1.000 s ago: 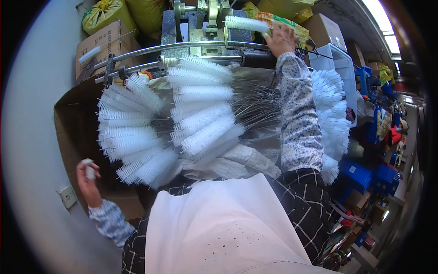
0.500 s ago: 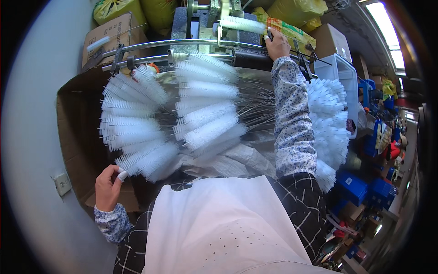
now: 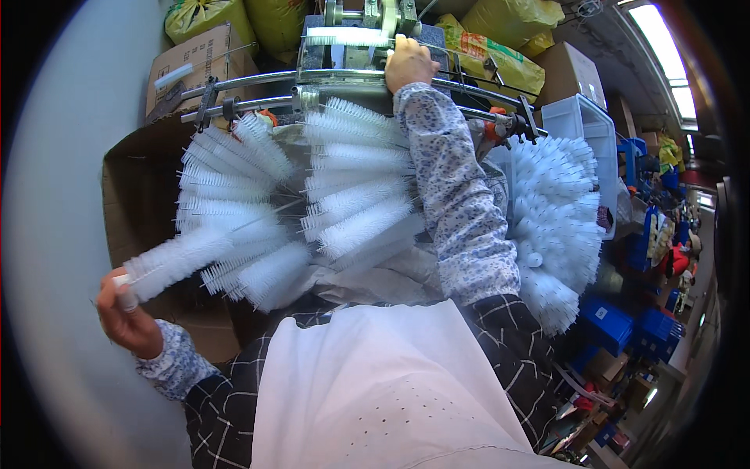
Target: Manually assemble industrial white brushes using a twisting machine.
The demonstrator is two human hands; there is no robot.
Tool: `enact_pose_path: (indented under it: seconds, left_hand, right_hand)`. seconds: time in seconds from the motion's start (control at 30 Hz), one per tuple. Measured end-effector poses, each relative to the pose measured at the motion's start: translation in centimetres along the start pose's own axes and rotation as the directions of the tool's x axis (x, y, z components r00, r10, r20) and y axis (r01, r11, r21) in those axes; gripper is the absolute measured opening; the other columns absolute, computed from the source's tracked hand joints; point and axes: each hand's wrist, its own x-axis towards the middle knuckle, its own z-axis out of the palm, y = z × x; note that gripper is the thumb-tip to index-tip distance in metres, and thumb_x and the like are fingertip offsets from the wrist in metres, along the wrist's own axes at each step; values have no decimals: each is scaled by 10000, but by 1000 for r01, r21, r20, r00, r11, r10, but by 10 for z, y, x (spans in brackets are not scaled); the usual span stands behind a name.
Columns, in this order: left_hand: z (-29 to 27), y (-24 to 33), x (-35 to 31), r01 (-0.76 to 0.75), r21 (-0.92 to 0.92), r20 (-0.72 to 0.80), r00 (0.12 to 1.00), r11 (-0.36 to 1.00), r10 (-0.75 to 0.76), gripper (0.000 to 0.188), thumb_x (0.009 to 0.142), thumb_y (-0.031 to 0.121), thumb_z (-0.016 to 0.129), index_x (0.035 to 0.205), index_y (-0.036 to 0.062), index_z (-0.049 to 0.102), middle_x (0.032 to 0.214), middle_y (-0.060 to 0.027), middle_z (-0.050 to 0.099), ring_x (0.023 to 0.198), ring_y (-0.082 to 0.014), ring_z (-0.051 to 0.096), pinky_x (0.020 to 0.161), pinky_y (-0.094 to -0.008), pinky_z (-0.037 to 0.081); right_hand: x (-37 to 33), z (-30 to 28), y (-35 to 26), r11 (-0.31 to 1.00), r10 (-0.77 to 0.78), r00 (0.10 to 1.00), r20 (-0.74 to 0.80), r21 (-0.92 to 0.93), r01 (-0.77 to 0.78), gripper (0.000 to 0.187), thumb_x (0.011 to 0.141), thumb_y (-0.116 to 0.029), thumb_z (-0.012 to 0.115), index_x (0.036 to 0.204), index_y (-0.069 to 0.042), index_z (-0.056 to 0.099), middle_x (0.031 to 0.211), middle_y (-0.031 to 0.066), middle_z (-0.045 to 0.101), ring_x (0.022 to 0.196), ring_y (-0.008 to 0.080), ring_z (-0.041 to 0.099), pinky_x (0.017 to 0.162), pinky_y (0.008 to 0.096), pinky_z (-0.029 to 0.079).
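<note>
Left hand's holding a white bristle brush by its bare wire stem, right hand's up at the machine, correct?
Wrong end: the head view shows the left hand holding the white bristle brush by its bristled end. The right hand is indeed up at the machine.

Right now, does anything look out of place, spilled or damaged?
Nothing appears spilled or damaged. One white brush-like piece sits alone by the upper-left cardboard box, apart from the clustered bristle brushes, so it looks stray; what supports it is unclear.
</note>
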Motion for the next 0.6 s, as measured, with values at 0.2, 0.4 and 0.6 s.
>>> enact_pose_path:
  seconds: [0.2, 0.4, 0.6]
  left_hand:
    - [-38, 1, 35, -134, 86, -510, 845, 987, 159, 221, 827, 155, 411, 855, -47, 496, 834, -145, 525, 748, -210, 516, 690, -316, 435]
    - [-72, 7, 44, 34, 974, -176, 741, 225, 648, 145, 731, 77, 576, 820, -26, 526, 736, -107, 495, 643, -213, 534, 579, -277, 474]
    - [-76, -3, 40, 3, 937, -242, 727, 350, 642, 179, 713, 168, 615, 754, 14, 532, 717, -118, 522, 622, -263, 539, 556, -323, 464]
  right_hand:
    - [-2, -15, 12, 999, -44, 998, 38, 29, 43, 205, 783, -140, 452, 976, -79, 482, 972, 48, 513, 944, 200, 476, 787, 407, 345]
    - [2, -19, 32, 998, -40, 997, 60, 52, 37, 341, 770, -202, 471, 1093, -96, 448, 1043, 81, 498, 984, 242, 466, 803, 420, 345]
    - [6, -20, 58, 996, -38, 998, 58, 85, 33, 358, 743, -180, 492, 1088, -89, 463, 1017, 109, 514, 963, 263, 479, 790, 420, 349]
